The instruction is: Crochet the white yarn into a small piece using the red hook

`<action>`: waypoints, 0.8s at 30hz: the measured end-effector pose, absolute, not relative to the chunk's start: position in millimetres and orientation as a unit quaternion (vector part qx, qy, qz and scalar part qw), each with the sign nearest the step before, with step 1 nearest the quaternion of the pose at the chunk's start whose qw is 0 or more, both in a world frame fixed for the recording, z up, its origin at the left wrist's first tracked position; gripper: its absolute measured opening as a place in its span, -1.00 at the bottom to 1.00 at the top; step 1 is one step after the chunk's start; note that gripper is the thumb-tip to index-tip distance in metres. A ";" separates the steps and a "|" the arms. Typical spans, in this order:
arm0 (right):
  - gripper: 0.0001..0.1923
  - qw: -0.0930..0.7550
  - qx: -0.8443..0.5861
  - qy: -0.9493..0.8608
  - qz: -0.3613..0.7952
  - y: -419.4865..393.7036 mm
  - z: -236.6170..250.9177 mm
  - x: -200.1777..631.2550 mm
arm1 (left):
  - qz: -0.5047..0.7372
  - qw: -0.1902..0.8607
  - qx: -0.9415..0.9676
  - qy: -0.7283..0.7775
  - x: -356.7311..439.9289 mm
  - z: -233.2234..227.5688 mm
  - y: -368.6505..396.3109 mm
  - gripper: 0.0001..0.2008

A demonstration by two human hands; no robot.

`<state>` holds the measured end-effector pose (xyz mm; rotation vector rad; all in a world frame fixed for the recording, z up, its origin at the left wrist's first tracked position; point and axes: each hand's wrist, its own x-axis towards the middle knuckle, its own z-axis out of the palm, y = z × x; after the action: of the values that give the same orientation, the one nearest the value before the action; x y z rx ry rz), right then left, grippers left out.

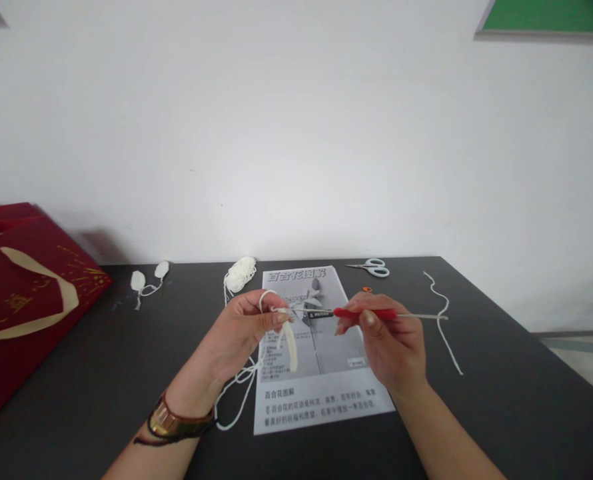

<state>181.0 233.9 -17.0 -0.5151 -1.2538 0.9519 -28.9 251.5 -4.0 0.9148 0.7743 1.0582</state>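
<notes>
Pinched between the thumb and fingers of my left hand (249, 327) is a narrow strip of white crochet work (291, 347), which hangs down over the printed sheet. White yarn (236, 380) loops over my left fingers and trails down to the table. My right hand (391, 340) grips the red handle of a crochet hook (364, 314), held level. Its thin metal shaft points left and its tip meets the top of the crochet work at my left fingertips. The exact stitch at the tip is too small to make out.
Under my hands lies a printed paper sheet (321, 419) on the black table (486, 413). Behind it are a white yarn ball (240, 274), scissors (376, 268) and a small orange marker (367, 289). Two white crocheted pieces (138, 281) and a red bag (31, 287) stand left; loose yarn (448, 343) lies right.
</notes>
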 end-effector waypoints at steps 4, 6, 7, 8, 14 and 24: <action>-0.89 0.688 -0.257 -0.530 0.423 235.1 -19.5 182.2 | 0.481 0.695 0.422 0.328 -27.6 -3.9 251.0 -0.67; -0.89 0.688 -0.266 -0.526 0.423 235.6 -19.9 182.8 | 0.480 0.699 0.422 0.322 -26.6 -2.7 250.5 -0.53; -0.89 0.686 -0.269 -0.525 0.426 235.8 -20.1 183.0 | 0.480 0.701 0.419 0.320 -26.2 -2.0 250.3 -0.50; -0.89 0.684 -0.272 -0.522 0.430 235.9 -20.2 183.1 | 0.481 0.702 0.417 0.319 -26.0 -1.5 250.1 -0.47; -0.88 0.677 -0.283 -0.504 0.456 235.7 -21.7 181.2 | 0.483 0.702 0.418 0.316 -26.7 -0.4 247.8 -0.34; -0.87 0.676 -0.281 -0.503 0.459 235.9 -20.4 180.1 | 0.489 0.691 0.425 0.321 -27.3 -0.2 245.7 -0.20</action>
<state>180.1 235.9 -20.4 -0.6319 -1.1321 1.0331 -27.3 245.7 -0.2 0.9498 0.7183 1.0935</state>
